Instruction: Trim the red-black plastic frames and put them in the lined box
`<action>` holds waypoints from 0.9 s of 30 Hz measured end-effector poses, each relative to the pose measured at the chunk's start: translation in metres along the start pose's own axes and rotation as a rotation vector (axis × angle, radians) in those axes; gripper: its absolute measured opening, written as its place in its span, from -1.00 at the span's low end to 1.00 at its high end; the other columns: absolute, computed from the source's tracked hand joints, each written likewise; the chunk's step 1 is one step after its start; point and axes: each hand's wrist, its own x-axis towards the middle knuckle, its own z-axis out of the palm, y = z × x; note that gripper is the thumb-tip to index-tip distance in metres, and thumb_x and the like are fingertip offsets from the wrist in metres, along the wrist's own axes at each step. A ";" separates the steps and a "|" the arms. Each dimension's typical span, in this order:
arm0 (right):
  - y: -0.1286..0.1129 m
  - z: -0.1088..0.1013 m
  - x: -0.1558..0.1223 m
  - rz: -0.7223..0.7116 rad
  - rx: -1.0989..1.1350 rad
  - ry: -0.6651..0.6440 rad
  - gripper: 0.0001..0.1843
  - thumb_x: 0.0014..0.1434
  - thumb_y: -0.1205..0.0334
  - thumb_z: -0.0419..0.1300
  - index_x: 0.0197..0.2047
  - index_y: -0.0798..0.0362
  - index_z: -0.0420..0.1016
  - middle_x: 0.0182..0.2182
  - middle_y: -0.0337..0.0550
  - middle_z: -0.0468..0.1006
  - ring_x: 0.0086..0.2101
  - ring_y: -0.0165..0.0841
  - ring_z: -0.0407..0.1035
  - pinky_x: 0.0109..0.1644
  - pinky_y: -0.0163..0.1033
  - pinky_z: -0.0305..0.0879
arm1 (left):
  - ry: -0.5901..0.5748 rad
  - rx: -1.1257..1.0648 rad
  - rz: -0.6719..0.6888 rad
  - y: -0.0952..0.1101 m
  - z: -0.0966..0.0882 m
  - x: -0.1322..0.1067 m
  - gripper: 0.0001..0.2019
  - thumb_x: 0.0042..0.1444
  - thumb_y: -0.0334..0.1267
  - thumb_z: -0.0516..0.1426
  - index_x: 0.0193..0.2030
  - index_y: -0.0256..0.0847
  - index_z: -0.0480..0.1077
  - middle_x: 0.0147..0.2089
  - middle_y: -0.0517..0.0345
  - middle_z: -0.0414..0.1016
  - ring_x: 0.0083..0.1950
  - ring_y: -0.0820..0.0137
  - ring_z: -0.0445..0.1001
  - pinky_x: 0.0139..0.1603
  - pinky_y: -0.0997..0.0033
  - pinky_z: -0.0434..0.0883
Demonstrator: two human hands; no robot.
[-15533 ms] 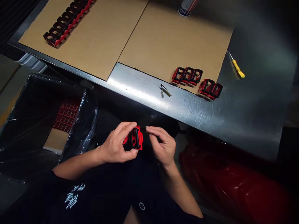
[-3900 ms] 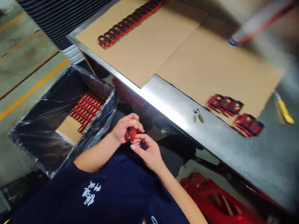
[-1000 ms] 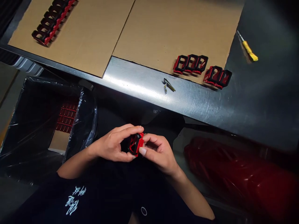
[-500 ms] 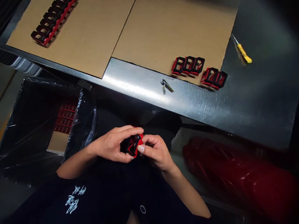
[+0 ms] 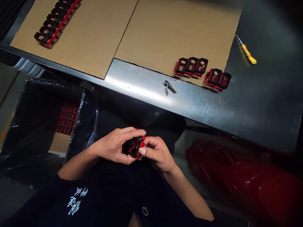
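Note:
A small red and black plastic part [image 5: 135, 147] sits between both my hands, low over my lap and below the metal table edge. My left hand [image 5: 115, 147] curls round its left side, fingers over the top. My right hand [image 5: 157, 154] pinches its right side with thumb and fingers. Most of the part is hidden by my fingers.
On the steel table [image 5: 213, 107] lie cardboard sheets [image 5: 163, 34], a group of three parts [image 5: 191, 66], a pair [image 5: 217, 79], a long row [image 5: 55, 21], small metal clippers [image 5: 168, 87] and a yellow screwdriver [image 5: 246, 52]. A plastic-lined bin [image 5: 35, 126] holds more parts; red plastic-wrapped bulk [image 5: 241, 179] lies right.
Both hands stay closed on the part in the same place; only the view has shifted slightly.

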 end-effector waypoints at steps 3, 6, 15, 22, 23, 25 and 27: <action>0.000 -0.002 0.000 0.007 0.046 -0.032 -0.69 -0.06 0.05 0.56 -0.42 0.07 0.61 -0.56 -0.25 0.59 -0.57 -0.44 0.42 -0.43 -0.33 0.38 | 0.003 -0.005 0.003 0.000 -0.001 0.000 -0.19 -0.02 -0.35 0.30 0.42 -0.17 0.20 -0.02 -0.06 0.57 -0.17 0.31 0.59 -0.17 0.37 0.56; -0.003 -0.001 -0.002 -0.024 0.083 -0.051 -0.63 -0.04 -0.04 0.54 -0.32 0.06 0.65 -0.54 -0.26 0.57 -0.55 -0.41 0.42 -0.42 -0.28 0.42 | 0.028 0.000 -0.007 -0.002 -0.001 -0.001 -0.15 -0.04 -0.30 0.33 0.43 -0.17 0.20 0.00 -0.06 0.60 -0.14 0.27 0.61 -0.12 0.33 0.58; -0.015 -0.003 0.000 -0.389 -0.399 0.493 -0.59 0.29 -0.08 0.31 -0.46 0.03 0.61 -0.63 -0.25 0.50 -0.56 -0.40 0.39 -0.40 -0.29 0.36 | 0.147 -0.037 0.093 -0.002 0.005 -0.001 -0.12 -0.06 -0.18 0.38 0.42 -0.16 0.19 -0.02 -0.08 0.62 -0.13 0.25 0.64 -0.10 0.30 0.61; -0.011 -0.018 -0.003 -0.457 -0.393 0.445 -0.79 0.29 0.06 0.33 -0.08 -0.04 0.65 -0.49 -0.25 0.57 -0.45 -0.36 0.46 -0.31 -0.27 0.40 | 0.172 -0.190 0.138 0.006 0.008 0.001 -0.09 -0.06 -0.24 0.38 0.44 -0.16 0.15 -0.02 -0.10 0.63 -0.12 0.23 0.66 -0.06 0.25 0.63; -0.011 -0.016 -0.007 -0.456 -0.399 0.397 -0.81 0.31 0.05 0.31 -0.11 -0.05 0.65 -0.47 -0.23 0.57 -0.44 -0.35 0.46 -0.30 -0.25 0.40 | 0.184 -0.211 0.144 0.009 0.008 0.003 -0.10 -0.05 -0.23 0.38 0.44 -0.16 0.14 -0.02 -0.10 0.63 -0.12 0.23 0.67 -0.05 0.24 0.63; -0.014 -0.009 -0.016 -0.476 -0.412 0.299 -0.82 0.33 0.05 0.29 -0.17 -0.06 0.65 -0.46 -0.20 0.57 -0.44 -0.34 0.46 -0.32 -0.23 0.39 | 0.201 -0.238 0.158 0.020 0.007 0.008 -0.09 -0.03 -0.18 0.38 0.45 -0.13 0.12 -0.01 -0.09 0.63 -0.14 0.23 0.67 -0.06 0.23 0.64; -0.022 -0.003 -0.026 -0.527 -0.422 0.177 -0.83 0.35 0.05 0.27 -0.20 -0.08 0.64 -0.48 -0.19 0.56 -0.44 -0.32 0.44 -0.35 -0.21 0.37 | 0.211 -0.249 0.201 0.033 0.005 0.014 -0.08 -0.03 -0.14 0.39 0.45 -0.13 0.13 -0.06 -0.07 0.64 -0.17 0.24 0.67 -0.08 0.24 0.65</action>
